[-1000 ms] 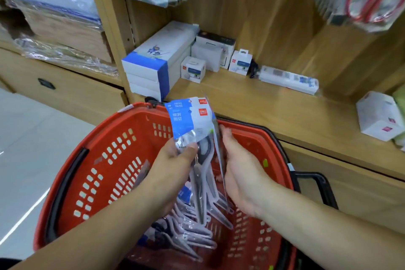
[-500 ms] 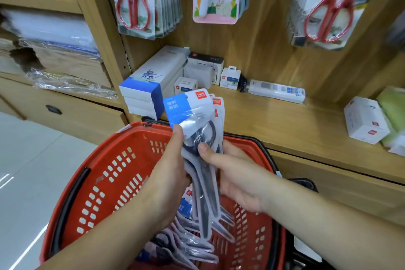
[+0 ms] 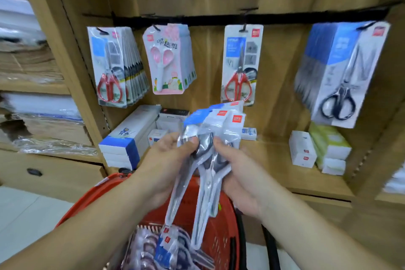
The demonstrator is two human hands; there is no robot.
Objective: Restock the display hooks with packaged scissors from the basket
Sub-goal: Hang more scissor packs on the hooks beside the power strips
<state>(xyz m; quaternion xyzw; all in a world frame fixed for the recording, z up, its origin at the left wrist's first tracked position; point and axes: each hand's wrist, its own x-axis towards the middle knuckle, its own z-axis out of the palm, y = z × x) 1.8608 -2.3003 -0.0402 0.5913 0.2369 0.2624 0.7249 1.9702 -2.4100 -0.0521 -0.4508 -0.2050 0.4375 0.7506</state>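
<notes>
Vs 1 s ago: the bundle of packaged scissors [image 3: 211,136] was low, over the basket [image 3: 221,245]; it's now lifted clear of the rim to shelf height, and the head has tipped up, so the black rail [image 3: 306,18] w/ display hooks [image 3: 244,26] shows across 12 o'clock. Left hand [image 3: 168,160] grasps the bundle, thumb pressed on the front pack at the handle end. Right hand [image 3: 238,175] was flat behind the packs and now clasps them too, thumb in front, fingers wrapped behind. The bundle sits dead centre, fanned, several packs, blue/white headers up, tips hanging twd 6 o'clock over the basket. More packs [image 3: 166,245] lie in the basket at 6 o'clock, so restock isn't near done. Means: pick-up step looks over, hanging comes next. Held ones have dark handles and blue headers, so the best match seems to be the black-handled stack [image 3: 341,72] at 2 o'clock, not the red-handled packs [image 3: 111,68] at 10, the pink pair [image 3: 166,59] at 11, or the lone red pack [image 3: 240,66] at 12. Header holes aren't visible, prob. need squaring up before they slide on a hook.
</notes>
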